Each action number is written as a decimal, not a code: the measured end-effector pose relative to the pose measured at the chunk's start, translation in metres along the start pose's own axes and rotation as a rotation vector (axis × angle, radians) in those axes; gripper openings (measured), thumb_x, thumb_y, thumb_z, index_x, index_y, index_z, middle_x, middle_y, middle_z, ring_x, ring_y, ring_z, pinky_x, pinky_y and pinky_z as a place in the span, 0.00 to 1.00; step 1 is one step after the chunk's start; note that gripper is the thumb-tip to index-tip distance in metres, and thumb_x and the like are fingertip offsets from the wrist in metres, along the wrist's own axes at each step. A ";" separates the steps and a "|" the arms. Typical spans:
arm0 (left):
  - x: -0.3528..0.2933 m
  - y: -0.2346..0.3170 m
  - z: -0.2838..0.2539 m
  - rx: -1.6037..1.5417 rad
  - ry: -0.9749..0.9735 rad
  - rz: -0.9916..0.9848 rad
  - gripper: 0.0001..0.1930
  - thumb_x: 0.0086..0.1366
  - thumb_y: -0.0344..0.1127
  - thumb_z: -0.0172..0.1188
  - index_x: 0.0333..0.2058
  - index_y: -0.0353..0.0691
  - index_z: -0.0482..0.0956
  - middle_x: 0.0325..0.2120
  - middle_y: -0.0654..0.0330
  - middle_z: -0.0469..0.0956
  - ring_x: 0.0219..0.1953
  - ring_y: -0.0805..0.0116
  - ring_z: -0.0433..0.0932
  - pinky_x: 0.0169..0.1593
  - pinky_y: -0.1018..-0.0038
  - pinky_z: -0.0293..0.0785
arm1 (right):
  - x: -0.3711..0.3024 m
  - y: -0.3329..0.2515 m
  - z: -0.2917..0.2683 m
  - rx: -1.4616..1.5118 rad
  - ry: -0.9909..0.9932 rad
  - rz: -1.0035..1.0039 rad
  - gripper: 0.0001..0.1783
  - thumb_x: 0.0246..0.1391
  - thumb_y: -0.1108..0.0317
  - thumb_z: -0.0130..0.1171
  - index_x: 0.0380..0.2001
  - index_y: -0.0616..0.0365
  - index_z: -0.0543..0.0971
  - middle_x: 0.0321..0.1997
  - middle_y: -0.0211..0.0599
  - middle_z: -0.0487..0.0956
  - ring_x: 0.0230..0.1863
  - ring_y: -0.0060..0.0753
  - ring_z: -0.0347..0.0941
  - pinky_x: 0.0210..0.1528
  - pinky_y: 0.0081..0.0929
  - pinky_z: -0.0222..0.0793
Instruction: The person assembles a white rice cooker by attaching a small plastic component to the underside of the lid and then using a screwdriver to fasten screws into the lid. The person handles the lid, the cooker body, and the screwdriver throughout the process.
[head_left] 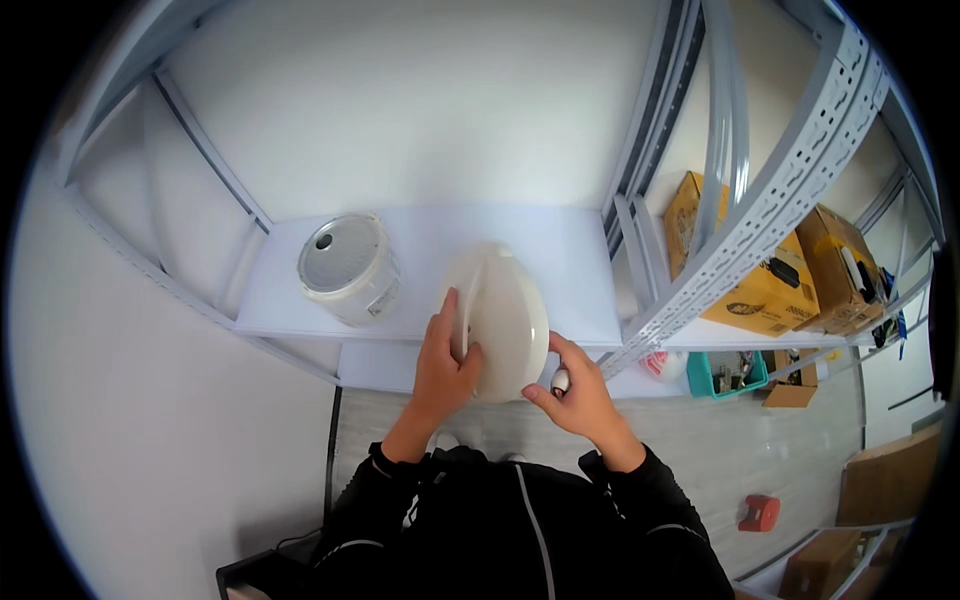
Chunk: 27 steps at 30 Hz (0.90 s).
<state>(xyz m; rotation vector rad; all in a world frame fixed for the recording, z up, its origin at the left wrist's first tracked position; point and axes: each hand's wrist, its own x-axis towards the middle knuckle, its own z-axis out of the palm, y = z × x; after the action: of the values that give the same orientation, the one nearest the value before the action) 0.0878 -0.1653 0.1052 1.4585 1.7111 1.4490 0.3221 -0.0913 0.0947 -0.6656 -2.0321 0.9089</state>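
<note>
Between my hands, over the front part of the white shelf (pixel 430 230), stands a smooth cream-white rounded shell (pixel 515 325), tilted on its edge. Its exact kind I cannot make out; a paler, blurred part shows along its left side. My left hand (pixel 440 375) grips that side, fingers pointing up and thumb bent inward. At the lower right edge, my right hand (pixel 585 405) has its fingers curled against the shell. A small white cylindrical piece with a dark end (pixel 561 382) shows between its thumb and fingers; whether it joins the shell is hidden.
A white lidded bucket (pixel 350 268) with a dark round hole in its lid stands left on the shelf. Grey perforated uprights (pixel 745 265) rise at right, with yellow cartons (pixel 765 285) beyond. Below are a teal basket (pixel 703 377) and, on the floor, a red stool (pixel 760 513).
</note>
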 end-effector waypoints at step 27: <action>0.121 -0.122 -0.269 0.522 0.185 0.430 0.49 0.54 0.43 0.76 0.73 0.34 0.66 0.59 0.49 0.77 0.65 0.47 0.66 0.70 0.49 0.52 | 0.223 -0.039 0.282 0.542 0.282 0.348 0.33 0.68 0.67 0.66 0.68 0.64 0.63 0.38 0.39 0.84 0.24 0.21 0.75 0.27 0.21 0.71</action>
<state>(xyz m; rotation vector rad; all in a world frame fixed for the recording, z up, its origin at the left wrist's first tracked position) -0.2304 -0.1523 0.1188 2.1308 2.0901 1.4384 -0.0383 -0.0606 0.1054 -0.7950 -1.3547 1.4106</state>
